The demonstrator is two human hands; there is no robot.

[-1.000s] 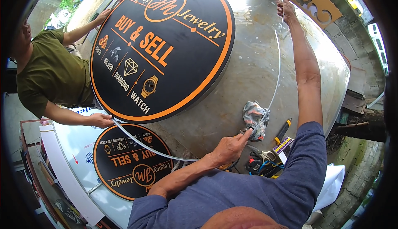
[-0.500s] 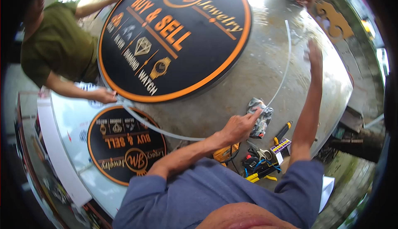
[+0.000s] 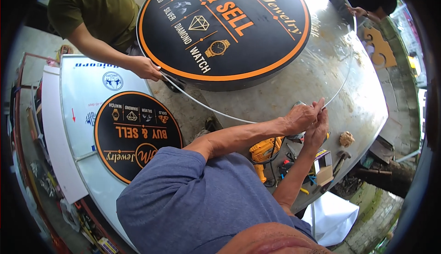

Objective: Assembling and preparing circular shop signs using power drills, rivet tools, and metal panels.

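Stained tabletop (image 3: 275,93), grey floor (image 3: 39,42), left hand (image 3: 301,117) pinching white strip (image 3: 343,83), right hand (image 3: 317,131) — grip hard to tell

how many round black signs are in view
2: a large sign at the top middle, and a smaller sign on the white board at left. Others may be hidden.

We find room to pass a hand over the grey metal table (image 3: 294,88), between the large round black sign with an orange rim (image 3: 225,29) and the right-hand arc of the thin whitish flexible strip (image 3: 343,85). That arc bars the way farther right. Our left hand (image 3: 301,117) and right hand (image 3: 318,127) close off the near side. Below them, the yellow corded power tool (image 3: 265,150), small tan cardboard box (image 3: 324,175), dark-headed hammer (image 3: 342,155) and crumpled brown ball (image 3: 347,138) crowd the table's near part.
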